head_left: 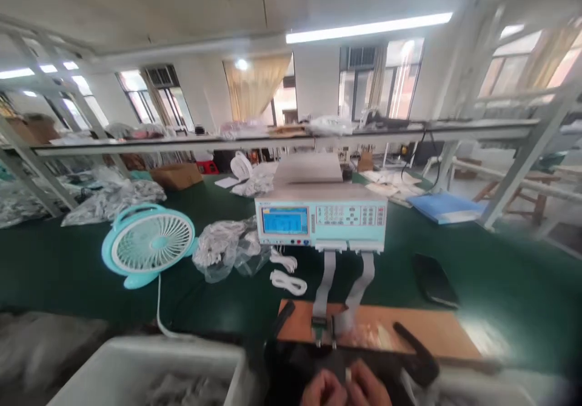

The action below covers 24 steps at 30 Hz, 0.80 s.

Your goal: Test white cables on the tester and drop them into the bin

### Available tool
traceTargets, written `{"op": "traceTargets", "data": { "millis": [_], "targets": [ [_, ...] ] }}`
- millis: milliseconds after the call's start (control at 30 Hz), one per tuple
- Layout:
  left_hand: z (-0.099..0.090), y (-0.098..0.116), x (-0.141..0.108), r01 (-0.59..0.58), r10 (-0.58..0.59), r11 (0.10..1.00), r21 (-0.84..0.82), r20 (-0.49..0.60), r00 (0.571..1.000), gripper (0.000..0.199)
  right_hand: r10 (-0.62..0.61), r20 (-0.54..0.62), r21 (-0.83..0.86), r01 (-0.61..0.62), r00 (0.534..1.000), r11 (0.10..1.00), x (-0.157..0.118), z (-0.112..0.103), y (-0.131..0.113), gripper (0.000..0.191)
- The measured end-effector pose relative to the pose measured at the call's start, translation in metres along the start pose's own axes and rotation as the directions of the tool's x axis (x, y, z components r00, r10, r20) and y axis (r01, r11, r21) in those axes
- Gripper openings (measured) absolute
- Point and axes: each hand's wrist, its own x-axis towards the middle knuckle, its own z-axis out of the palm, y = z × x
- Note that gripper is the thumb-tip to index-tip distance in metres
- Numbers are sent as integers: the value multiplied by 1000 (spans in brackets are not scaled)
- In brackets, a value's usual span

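Note:
My left hand and my right hand are close together at the bottom edge, fingers bent and pinched. A small white piece shows at the fingertips of my right hand; blur hides its kind. What my left hand pinches, if anything, is hidden. Just beyond them, two grey ribbon cables run down from a tester with a blue screen to small connectors at the edge of a brown board.
A turquoise fan, bagged white cables and coiled white cables lie on the green table. A white bin stands at lower left. On the right are a black phone and a blue folder.

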Motion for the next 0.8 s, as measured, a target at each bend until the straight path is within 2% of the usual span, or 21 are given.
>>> {"op": "traceTargets", "data": {
  "millis": [67, 133, 233, 300, 367, 467, 600, 700, 800],
  "targets": [
    [-1, -13, -4, 9, -16, 995, -101, -71, 997, 22, 63, -13, 90, -61, 998, 994, -23, 1, -3, 35],
    [-5, -20, -7, 15, -38, 962, -271, -79, 996, 28, 121, 13, 202, -121, 993, 972, -28, 4, -9, 37],
    [-17, -19, -8, 79, -69, 863, -499, 38, 997, 23, 214, 85, 295, -230, 973, 927, -18, 10, -14, 41],
    [-27, -15, -9, 106, -51, 821, -562, 113, 992, 20, 253, 89, 311, -268, 963, 912, -12, 12, -15, 43],
    [-34, -13, -9, 110, -21, 809, -578, 159, 987, 28, 257, 71, 309, -266, 964, 913, -9, 12, -14, 44],
    [-37, -13, -10, 96, -18, 822, -562, 142, 990, 34, 228, 70, 293, -238, 971, 926, -9, 10, -13, 43],
    [-30, -15, -6, 41, -37, 878, -477, 18, 999, 31, 217, 90, 315, -234, 972, 920, -10, 10, -16, 39],
    [-27, -13, -1, -44, 7, 953, -299, -124, 992, 29, 290, 115, 385, -312, 950, 869, -8, 13, -22, 38],
    [-30, -6, 1, -174, 164, 984, -46, -163, 973, 28, 387, 126, 468, -399, 913, 788, -7, 17, -28, 39]
  ]
}}
